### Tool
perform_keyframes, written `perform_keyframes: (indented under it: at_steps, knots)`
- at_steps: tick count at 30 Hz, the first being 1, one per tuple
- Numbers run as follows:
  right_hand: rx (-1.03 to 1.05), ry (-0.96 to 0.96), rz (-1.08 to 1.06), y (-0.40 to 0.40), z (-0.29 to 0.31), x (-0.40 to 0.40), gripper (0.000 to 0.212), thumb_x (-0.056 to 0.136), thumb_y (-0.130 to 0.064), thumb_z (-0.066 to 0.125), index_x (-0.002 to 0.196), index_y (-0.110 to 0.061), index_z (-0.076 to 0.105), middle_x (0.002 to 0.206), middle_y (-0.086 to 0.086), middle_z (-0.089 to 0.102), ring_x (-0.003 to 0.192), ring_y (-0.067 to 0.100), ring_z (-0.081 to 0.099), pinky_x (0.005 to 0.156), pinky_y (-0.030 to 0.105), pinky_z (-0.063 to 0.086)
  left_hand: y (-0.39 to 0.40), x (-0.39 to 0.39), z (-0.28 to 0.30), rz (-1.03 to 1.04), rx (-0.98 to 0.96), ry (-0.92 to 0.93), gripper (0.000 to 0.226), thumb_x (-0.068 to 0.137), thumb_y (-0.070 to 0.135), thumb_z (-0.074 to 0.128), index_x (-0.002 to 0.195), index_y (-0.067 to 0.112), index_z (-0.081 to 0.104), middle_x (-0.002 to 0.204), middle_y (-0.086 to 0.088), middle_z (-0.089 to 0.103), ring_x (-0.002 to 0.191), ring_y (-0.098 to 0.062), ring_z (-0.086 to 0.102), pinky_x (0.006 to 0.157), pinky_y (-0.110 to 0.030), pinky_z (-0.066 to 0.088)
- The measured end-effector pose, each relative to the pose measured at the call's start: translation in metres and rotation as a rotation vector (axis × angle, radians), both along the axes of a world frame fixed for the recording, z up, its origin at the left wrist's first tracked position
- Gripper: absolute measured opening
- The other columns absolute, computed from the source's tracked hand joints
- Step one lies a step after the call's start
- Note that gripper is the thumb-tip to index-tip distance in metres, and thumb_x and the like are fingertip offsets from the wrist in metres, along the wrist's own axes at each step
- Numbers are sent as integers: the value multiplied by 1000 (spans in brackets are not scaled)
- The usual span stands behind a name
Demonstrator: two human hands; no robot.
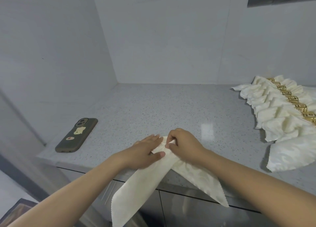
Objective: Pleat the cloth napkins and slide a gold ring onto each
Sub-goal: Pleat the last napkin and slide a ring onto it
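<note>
1. A row of finished napkins [273, 110] lay at the right of the table [153, 107], each gathered and wearing a gold ring [293, 98]; most of the job looked done.
2. Nearer the front right, one flat napkin [294, 153] lay unpleated with no ring on it, so at least that one remained.
3. The napkin in work [153, 177] sat at the table's front edge, its two tails hanging over the edge.
4. The left hand [145, 151] lay flat on the gathered middle, fingers straight and together, pressing it down.
5. The right hand [183, 144] pinched the folds, its fingers curled and clamped on the cloth.
6. No loose ring was visible near the hands.
7. Open table stretched behind the hands; a phone [77, 135] lay well apart at the left, and the walls met in a far corner.
</note>
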State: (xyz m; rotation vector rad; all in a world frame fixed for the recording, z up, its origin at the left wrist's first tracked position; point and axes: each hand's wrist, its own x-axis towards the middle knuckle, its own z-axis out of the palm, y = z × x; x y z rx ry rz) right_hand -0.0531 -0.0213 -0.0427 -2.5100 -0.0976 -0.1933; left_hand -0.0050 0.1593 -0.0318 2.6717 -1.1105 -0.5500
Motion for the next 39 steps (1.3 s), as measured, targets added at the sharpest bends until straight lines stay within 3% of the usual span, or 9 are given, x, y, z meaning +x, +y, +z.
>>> perform_keyframes:
  at_steps: [5, 10, 15, 20, 23, 27, 31, 33, 39]
  knots:
    - [-15, -16, -200, 4, -3, 5, 8, 93, -29, 55, 90, -21, 55, 93, -3, 57, 73, 12, 52, 64, 26, 40, -1, -4, 6, 35, -66, 66, 64, 98, 52, 29, 152, 31, 1, 159, 13, 4, 145, -5, -3, 119, -30, 4]
    - [-4, -109, -223, 6, -14, 2, 5, 93, -26, 53, 91, -21, 53, 95, -2, 56, 74, 13, 53, 64, 24, 41, -2, -1, -15, -77, -9, -328, 55, 99, 50, 20, 149, 42, 0, 153, -3, 29, 140, -21, 23, 114, -37, 20]
    - [9, -282, -94, 0, -22, -8, 14, 92, -28, 57, 103, -20, 59, 106, -5, 50, 66, -2, 42, 64, 18, 39, 14, 13, -25, -115, -161, -317, 52, 93, 50, 16, 145, 47, 10, 145, 2, 37, 129, -12, 26, 110, -36, 22]
    - [-294, -372, 158, -2, -34, -18, 64, 78, -75, 42, 104, -20, 61, 110, -7, 54, 110, 13, 40, 97, 27, 28, 12, 23, -21, -207, -61, -347, 56, 87, 54, 8, 142, 45, 4, 150, 2, 30, 135, -14, 21, 110, -29, 12]
    - [-304, -325, 200, -10, -38, -17, 70, 74, -77, 44, 113, -22, 63, 121, -5, 56, 123, 18, 38, 104, 28, 18, 6, 20, -15, -194, 24, -401, 55, 93, 46, 14, 148, 38, 8, 158, 3, 16, 142, -14, 11, 110, -25, 2]
    - [-264, -395, 225, -18, -38, -14, 58, 85, -68, 37, 108, -25, 69, 110, -5, 67, 107, 19, 59, 99, 28, 31, -12, 3, -19, -79, 58, -323, 56, 102, 21, 30, 152, 13, 7, 160, -4, 0, 147, -14, -2, 113, -20, -9]
    - [-226, -496, 236, -22, -35, -9, 39, 87, -52, 48, 102, -25, 72, 96, -9, 72, 92, 10, 66, 87, 31, 48, -9, -9, -36, -111, -102, -274, 94, 79, 74, -12, 151, 14, -4, 160, -3, -2, 146, -14, -6, 118, -28, -6]
    - [-242, -530, 278, -26, -33, -7, 32, 87, -45, 52, 101, -25, 71, 90, -11, 72, 86, 8, 66, 80, 27, 48, -3, 0, -43, -139, -132, -323, 94, 71, 76, -23, 147, 23, -7, 160, 1, 5, 146, -13, 0, 118, -30, 0]
    - [-313, -555, 367, -42, -29, 0, 33, 94, -48, 43, 106, -22, 60, 83, -7, 67, 74, 11, 62, 72, 27, 53, 4, 25, -48, -173, -327, -354, 49, 99, 43, 25, 147, 43, 18, 145, 9, 43, 123, -10, 36, 104, -31, 21]
